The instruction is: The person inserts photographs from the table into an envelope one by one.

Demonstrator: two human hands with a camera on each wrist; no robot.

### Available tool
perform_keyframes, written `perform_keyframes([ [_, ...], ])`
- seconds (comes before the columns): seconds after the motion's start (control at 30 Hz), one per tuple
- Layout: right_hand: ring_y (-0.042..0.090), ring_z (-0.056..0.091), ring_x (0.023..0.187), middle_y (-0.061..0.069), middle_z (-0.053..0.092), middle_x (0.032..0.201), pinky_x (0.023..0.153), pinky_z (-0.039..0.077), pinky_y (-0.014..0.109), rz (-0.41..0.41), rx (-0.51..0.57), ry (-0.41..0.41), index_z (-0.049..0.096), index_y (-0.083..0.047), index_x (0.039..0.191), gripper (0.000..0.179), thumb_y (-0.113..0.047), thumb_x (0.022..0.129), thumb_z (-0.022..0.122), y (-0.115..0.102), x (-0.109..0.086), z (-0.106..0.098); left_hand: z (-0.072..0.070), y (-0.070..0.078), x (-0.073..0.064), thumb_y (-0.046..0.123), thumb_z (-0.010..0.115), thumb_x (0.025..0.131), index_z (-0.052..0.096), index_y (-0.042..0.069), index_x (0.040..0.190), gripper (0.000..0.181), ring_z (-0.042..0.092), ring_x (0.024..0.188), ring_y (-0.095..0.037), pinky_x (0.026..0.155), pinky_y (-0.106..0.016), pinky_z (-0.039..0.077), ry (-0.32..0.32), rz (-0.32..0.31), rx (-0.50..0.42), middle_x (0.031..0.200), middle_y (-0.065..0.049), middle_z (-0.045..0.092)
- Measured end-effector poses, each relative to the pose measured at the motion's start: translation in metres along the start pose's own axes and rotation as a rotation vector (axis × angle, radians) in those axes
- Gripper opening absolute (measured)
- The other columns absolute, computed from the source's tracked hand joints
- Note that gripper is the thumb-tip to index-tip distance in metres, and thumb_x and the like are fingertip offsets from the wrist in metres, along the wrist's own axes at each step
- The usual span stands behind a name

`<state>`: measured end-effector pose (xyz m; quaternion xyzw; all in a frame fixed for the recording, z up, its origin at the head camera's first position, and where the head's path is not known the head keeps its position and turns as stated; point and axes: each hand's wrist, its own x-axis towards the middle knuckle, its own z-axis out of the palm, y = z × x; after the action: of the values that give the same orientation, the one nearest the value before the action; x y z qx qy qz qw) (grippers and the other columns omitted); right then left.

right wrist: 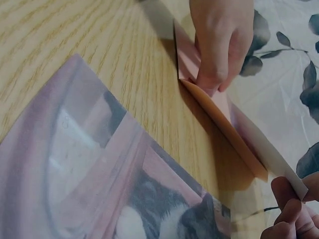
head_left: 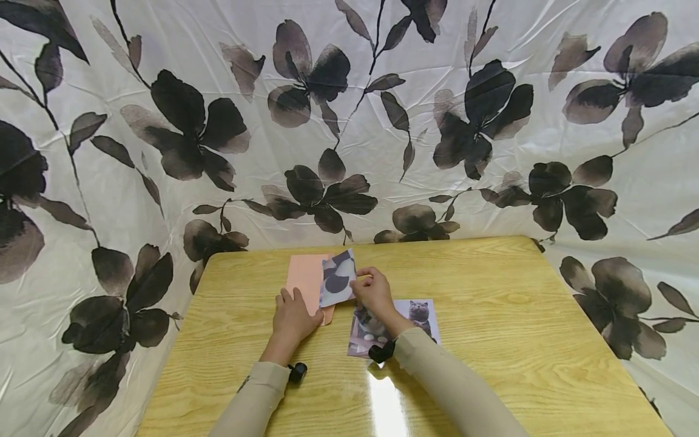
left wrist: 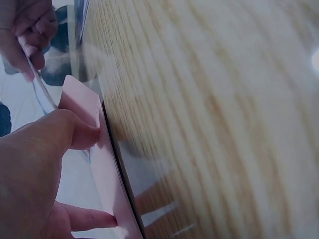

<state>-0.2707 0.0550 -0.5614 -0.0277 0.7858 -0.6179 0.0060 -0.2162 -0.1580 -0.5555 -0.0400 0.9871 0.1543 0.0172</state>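
Note:
A pink envelope (head_left: 304, 273) lies at the table's far left, its flap (right wrist: 224, 124) raised along the right side. My left hand (head_left: 292, 318) rests on its near part, with the thumb (left wrist: 82, 132) pressing beside the opening. My right hand (head_left: 377, 294) pinches the right edge of a photo print (head_left: 338, 282) with dark and pale shapes. That print stands tilted at the envelope's opening, its left edge over the envelope. Beneath my right wrist are more prints: a cat photo (head_left: 360, 340) and one of a grey cat (head_left: 419, 312), partly hidden by the forearm.
The wooden table (head_left: 519, 321) has a glossy surface that reflects light near its front. A white cloth (head_left: 404, 133) with dark flowers hangs behind the table and along both sides. Each wrist carries a small black camera (head_left: 297, 372).

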Motion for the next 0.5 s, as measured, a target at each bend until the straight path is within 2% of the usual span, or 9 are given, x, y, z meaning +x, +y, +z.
perform_keyframes([
  [0.23,0.009,0.049,0.052,-0.004,0.058,0.062,0.052,0.040,0.024,0.013,-0.031,0.001,0.066,0.000,0.121,0.026,-0.008,0.098,0.075,-0.0001,0.0020,0.0023,0.0014,-0.0008,0.0017,0.044,0.072,0.094,0.037,-0.018,0.156,0.094,0.039,0.138,-0.054,0.085,-0.054,0.060,-0.001,-0.002,0.011,0.155,-0.046,0.032],
  [0.5,0.008,0.049,0.051,-0.004,0.059,0.062,0.050,0.039,0.023,-0.007,-0.055,-0.011,0.065,0.002,0.122,0.027,-0.007,0.098,0.074,-0.0004,0.0031,0.0038,0.0005,0.0000,0.0016,0.044,0.072,0.094,0.037,-0.019,0.155,0.094,0.039,0.138,-0.055,0.091,-0.054,0.059,-0.006,-0.004,0.021,0.155,-0.046,0.033],
])
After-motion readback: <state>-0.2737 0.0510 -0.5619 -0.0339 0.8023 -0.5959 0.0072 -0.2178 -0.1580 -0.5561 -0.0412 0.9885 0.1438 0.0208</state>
